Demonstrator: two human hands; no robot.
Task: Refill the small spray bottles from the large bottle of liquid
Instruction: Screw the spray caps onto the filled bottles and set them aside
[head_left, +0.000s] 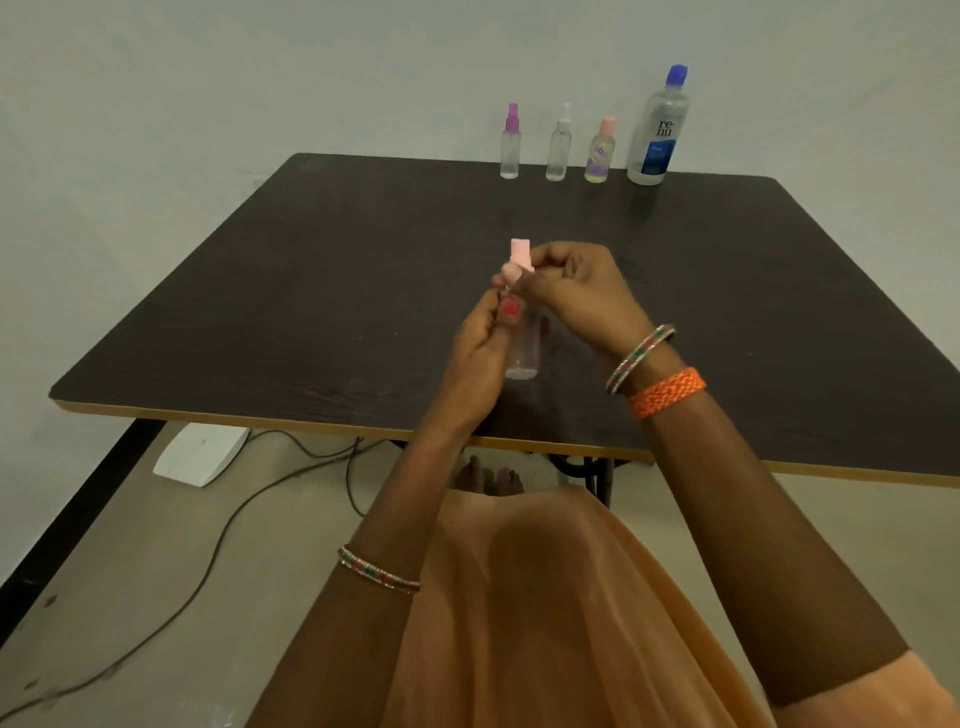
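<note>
My left hand (480, 338) is holding one little clear bottle (522, 348) above the dark table (311, 291), and my right hand (576, 291) is pinching its pink top (519, 257). Three small spray bottles (559, 143) and one big bottle (657, 127) are standing at the far edge.

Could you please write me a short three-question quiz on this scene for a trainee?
1. True or false: the large bottle stands at the right end of the row at the far edge of the table.
2. Which part of the held spray bottle does the right hand grip? A) its base B) its pink spray top C) nothing
3. How many small spray bottles stand in the row beside the large bottle?

Key
1. True.
2. B; the left hand holds the clear body.
3. Three: the purple-topped bottle, the white-topped bottle and the pink-topped bottle.
</note>
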